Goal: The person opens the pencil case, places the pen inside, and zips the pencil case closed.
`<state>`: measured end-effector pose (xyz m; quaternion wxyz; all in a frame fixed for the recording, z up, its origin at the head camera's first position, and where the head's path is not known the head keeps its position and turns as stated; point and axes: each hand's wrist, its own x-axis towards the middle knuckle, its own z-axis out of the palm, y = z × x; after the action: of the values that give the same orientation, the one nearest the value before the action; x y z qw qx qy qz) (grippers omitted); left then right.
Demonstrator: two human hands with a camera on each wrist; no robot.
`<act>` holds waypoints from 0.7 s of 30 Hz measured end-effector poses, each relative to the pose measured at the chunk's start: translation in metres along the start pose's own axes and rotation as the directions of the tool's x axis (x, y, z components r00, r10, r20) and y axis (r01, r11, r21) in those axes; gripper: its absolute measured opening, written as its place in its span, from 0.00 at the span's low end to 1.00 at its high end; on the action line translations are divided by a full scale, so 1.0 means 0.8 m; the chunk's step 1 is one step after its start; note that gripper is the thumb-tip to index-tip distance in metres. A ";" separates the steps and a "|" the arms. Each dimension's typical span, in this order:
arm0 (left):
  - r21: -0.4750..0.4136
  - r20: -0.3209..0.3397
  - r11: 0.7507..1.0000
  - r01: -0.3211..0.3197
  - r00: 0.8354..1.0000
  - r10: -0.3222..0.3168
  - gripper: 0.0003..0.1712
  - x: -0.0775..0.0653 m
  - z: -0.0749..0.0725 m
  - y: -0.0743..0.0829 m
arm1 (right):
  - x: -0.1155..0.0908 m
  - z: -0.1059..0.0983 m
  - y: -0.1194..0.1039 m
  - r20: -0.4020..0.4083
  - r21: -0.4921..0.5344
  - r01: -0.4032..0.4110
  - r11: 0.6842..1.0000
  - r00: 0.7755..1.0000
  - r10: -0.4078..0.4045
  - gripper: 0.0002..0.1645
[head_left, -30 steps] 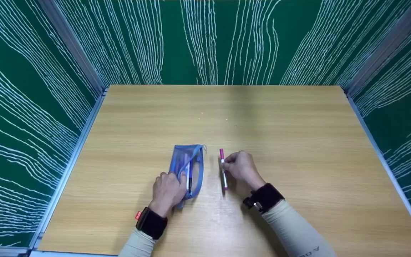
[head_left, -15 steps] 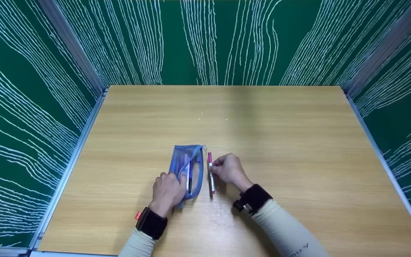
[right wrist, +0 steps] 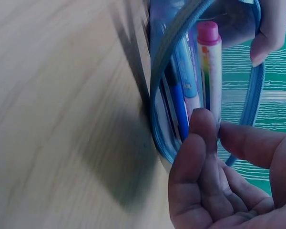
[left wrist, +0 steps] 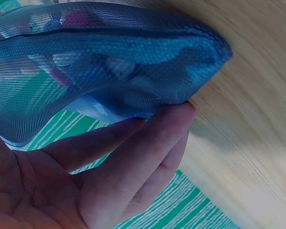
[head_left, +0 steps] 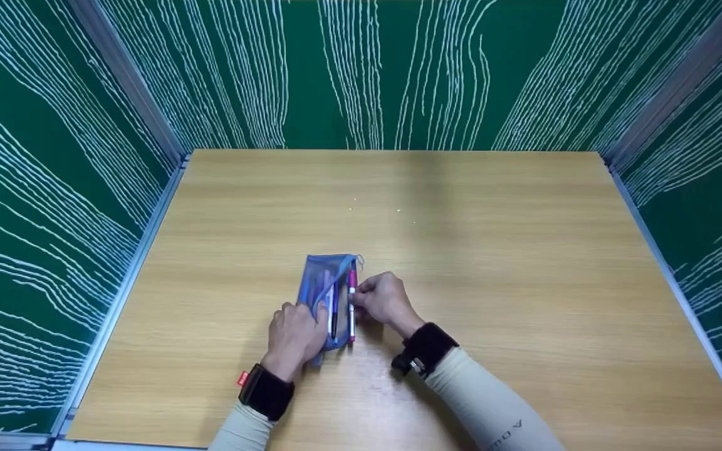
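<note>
A blue mesh pencil case (head_left: pixel 313 275) lies lengthwise on the table, its zipped mouth spread wide. My left hand (head_left: pixel 296 329) grips its left side, with the thumb at the rim of the mouth. In the left wrist view, fingertips press against the case's mesh wall (left wrist: pixel 119 52). My right hand (head_left: pixel 386 300) pinches a white marker with a pink cap (head_left: pixel 352 319), held parallel to the case along its right rim. The right wrist view shows the marker (right wrist: pixel 211 62) framed by the mouth, beside several pens (right wrist: pixel 178 107) inside the case.
The wooden table (head_left: pixel 492 250) is bordered by green panels (head_left: pixel 301 75) with white wavy lines at the back and sides. A few tiny pale specks (head_left: pixel 398 210) lie beyond the case.
My right hand has carried the pink-capped marker leftward across the table to the pencil case's right rim. My left hand has stayed still on the case.
</note>
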<state>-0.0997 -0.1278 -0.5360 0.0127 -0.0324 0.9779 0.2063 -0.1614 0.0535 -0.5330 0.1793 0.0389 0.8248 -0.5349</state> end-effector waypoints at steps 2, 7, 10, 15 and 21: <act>0.000 0.006 1.000 0.001 1.000 -0.001 0.36 0.000 0.001 0.000 | 0.001 0.004 -0.001 0.001 0.027 -0.009 1.000 1.000 0.009 0.05; -0.004 0.016 1.000 0.006 1.000 -0.006 0.35 0.001 0.001 0.000 | 0.004 0.014 -0.003 0.004 0.076 -0.011 0.997 1.000 0.011 0.05; -0.006 0.020 1.000 0.007 1.000 -0.007 0.35 0.001 0.001 0.000 | 0.006 0.019 -0.006 0.000 0.076 -0.013 0.997 1.000 0.013 0.05; 0.000 0.014 1.000 0.003 1.000 -0.003 0.35 0.001 0.001 0.001 | 0.009 0.027 -0.009 0.004 0.083 -0.037 0.996 0.999 0.037 0.06; 0.010 0.008 1.000 -0.002 1.000 0.001 0.35 0.000 0.001 0.001 | 0.012 0.030 -0.009 0.037 0.178 -0.041 0.983 0.999 0.034 0.06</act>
<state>-0.1000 -0.1269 -0.5360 0.0165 -0.0308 0.9789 0.2014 -0.1657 0.0274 -0.5386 0.1993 0.0611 0.7695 -0.6037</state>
